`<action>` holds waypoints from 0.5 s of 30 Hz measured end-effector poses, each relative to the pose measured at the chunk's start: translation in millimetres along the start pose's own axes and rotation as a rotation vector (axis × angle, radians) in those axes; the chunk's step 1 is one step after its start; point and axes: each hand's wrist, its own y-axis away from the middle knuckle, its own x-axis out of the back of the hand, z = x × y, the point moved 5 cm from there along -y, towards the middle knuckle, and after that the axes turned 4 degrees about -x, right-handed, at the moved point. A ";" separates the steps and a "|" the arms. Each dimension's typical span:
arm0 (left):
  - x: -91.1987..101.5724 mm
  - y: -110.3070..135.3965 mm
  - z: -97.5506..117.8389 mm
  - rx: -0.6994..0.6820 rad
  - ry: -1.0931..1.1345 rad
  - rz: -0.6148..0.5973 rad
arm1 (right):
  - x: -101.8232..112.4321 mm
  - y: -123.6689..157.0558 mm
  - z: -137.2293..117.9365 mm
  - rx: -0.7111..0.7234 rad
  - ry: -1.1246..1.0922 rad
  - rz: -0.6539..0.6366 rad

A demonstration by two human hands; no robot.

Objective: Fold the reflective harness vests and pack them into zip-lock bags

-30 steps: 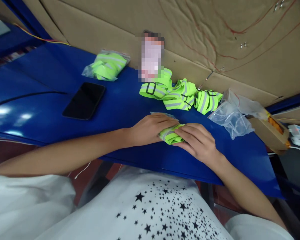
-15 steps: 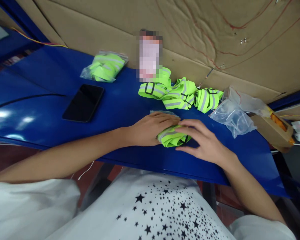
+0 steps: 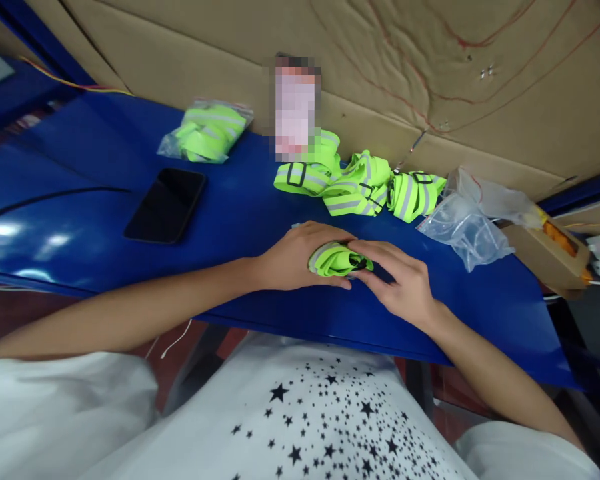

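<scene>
Cardboard wall (image 3: 220, 40): stands along the far side, with thin red wires running over its right part.
Table (image 3: 240, 220): blue and glossy, under both hands.
Shirt (image 3: 260, 427): white with black stars, at the near edge.
Strap row (image 3: 357, 183): bright yellow-green straps with grey stripes and black buckles, bundled side by side near the wall, beyond the hands.
Left hand (image 3: 300, 257): curled partway around one end of the folded strap, fingers on the far side, thumb on the near side.
Right hand (image 3: 405, 277): fingers and thumb nearly together, pinching the strap's other end by a black piece.
Plastic bags (image 3: 473, 233): see-through and crumpled, just right of the row.
Box (image 3: 545, 257): cardboard, at the table's right, beside the bags.
Packed strap (image 3: 213, 130): yellow-green, inside a see-through bag, at the far left.
Phone (image 3: 166, 205): black, lying flat, nearer than the packed strap.
Blurred thing (image 3: 295, 107): pixelated, against the wall; its kind cannot be told.
Folded strap (image 3: 334, 259): between the hands, over the table; whether it touches the surface is hidden.
</scene>
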 end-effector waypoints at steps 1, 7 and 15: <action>1.4 0.3 2.6 0.008 -0.004 0.021 | -0.5 -0.2 -0.3 -0.023 0.009 0.015; 14.4 -1.9 18.5 -0.083 -0.081 0.124 | 13.9 -4.9 -13.2 0.057 0.125 0.039; 13.5 -4.7 19.2 0.131 0.359 0.011 | 23.4 -5.5 -22.1 0.048 -0.054 -0.010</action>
